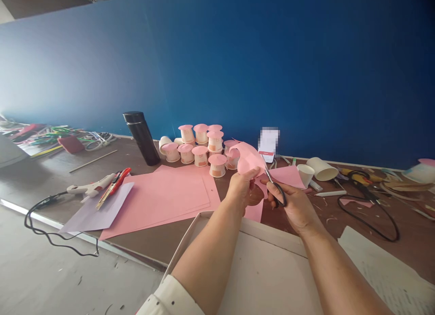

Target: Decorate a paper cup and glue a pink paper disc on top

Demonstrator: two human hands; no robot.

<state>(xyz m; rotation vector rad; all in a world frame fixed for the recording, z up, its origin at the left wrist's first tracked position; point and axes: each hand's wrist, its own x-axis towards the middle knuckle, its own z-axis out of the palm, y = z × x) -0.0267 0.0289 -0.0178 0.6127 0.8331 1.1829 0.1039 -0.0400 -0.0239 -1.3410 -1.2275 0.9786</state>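
My left hand (242, 186) is closed on a curved piece of pink paper (249, 157), holding it up above the table. My right hand (292, 205) grips black-handled scissors (276, 188), fingers through the loops, blades pointing up into the paper's edge. Both hands hover over pink paper sheets (163, 198) lying flat on the brown table (61, 170). Just behind the hands stands a cluster of small white cups with pink paper lids (200, 145).
A black flask (142, 137) stands left of the cups. A glue gun (90, 187), red-handled scissors (113, 186) and a lilac sheet (98, 208) lie at left. White paper cups (316, 170), a black cable (370, 210) and clutter lie at right. An open cardboard box (265, 269) sits below my arms.
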